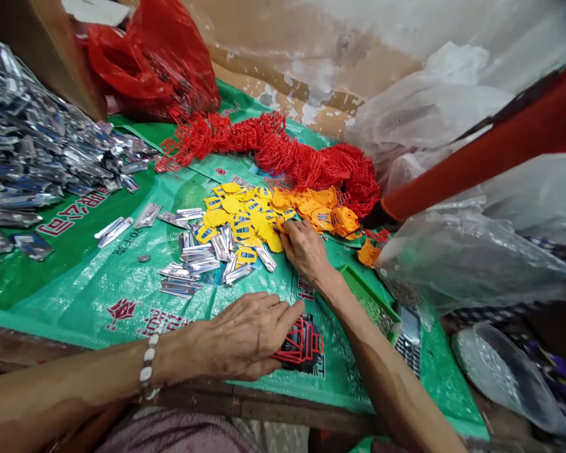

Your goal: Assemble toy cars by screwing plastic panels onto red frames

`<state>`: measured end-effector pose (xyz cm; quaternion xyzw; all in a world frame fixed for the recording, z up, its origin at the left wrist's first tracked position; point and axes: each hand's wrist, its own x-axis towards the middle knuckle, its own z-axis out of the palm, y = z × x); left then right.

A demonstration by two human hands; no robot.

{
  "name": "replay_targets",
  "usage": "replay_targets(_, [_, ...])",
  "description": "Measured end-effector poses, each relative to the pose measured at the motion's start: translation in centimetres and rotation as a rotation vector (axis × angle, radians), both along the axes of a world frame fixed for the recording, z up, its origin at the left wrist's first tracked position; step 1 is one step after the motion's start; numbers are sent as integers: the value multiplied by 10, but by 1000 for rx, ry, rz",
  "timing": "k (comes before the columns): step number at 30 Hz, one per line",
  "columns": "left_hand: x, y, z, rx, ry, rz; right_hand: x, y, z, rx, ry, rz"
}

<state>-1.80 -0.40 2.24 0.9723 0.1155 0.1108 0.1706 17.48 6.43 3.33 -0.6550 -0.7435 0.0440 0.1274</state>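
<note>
My left hand (249, 336) rests low over the green sheet, its fingers closed around a toy vehicle body (304, 345) with a red cage frame and black parts. The palm hides part of that toy. Further forward, my right hand (306, 248) has its fingers bent at the edge of a heap of yellow plastic pieces (238, 211) with blue markings. Orange plastic pieces (327, 211) lie against the same heap, close to the right fingertips. Whatever those fingertips pinch is hidden. Several silvery pieces (200, 259) lie in front of the yellow ones.
Red plastic frames (273, 145) form a long pile behind. Silvery parts (38, 138) are heaped left, near a red bag (155, 63). A green basket (365, 296) of small metal bits and a keypad device (409, 340) are right. An orange-red pole (481, 151) slants in, beside clear plastic bags (490, 258).
</note>
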Motion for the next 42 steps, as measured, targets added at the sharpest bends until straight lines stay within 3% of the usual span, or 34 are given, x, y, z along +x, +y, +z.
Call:
replay_targets(4, [-2, 0, -7, -4, -30, 24, 2, -52, 40, 67, 164, -72])
replay_targets(5, [-3, 0, -9, -6, -30, 22, 6, -70, 50, 57, 362, -102])
replay_targets(7, [-3, 1, -11, -6, -29, 22, 17, -103, 65, -113, 710, -158])
replay_targets(9, [-2, 1, -12, 0, -28, 24, 26, -130, 67, -306, 936, -235])
replay_targets(12, [-3, 1, -11, -1, -24, 32, 29, -149, 53, -496, 1093, -259])
replay_targets(17, [-5, 4, -11, -67, -80, -18, 15, -153, 38, -496, 1028, -220])
replay_targets(23, [-2, 7, -12, -34, -57, -62, 10, -159, 37, -223, 687, -261])
replay_targets(25, [-1, 7, -9, 9, -15, -67, 9, -163, 31, -198, 653, -282])
replay_targets(29, [0, 8, -4, 24, -3, -67, 7, -175, 16, -112, 733, -334])
replay_targets(31, [-1, 9, -4, 34, 3, -69, 6, -184, 10, -70, 766, -279])
replay_targets(34, [-1, 9, -5, 71, 32, -64, 7, -190, 4, -108, 803, -182])
replay_targets(42, [1, 10, -4, 119, 16, -74, 11, -182, -1, -143, 923, -164])
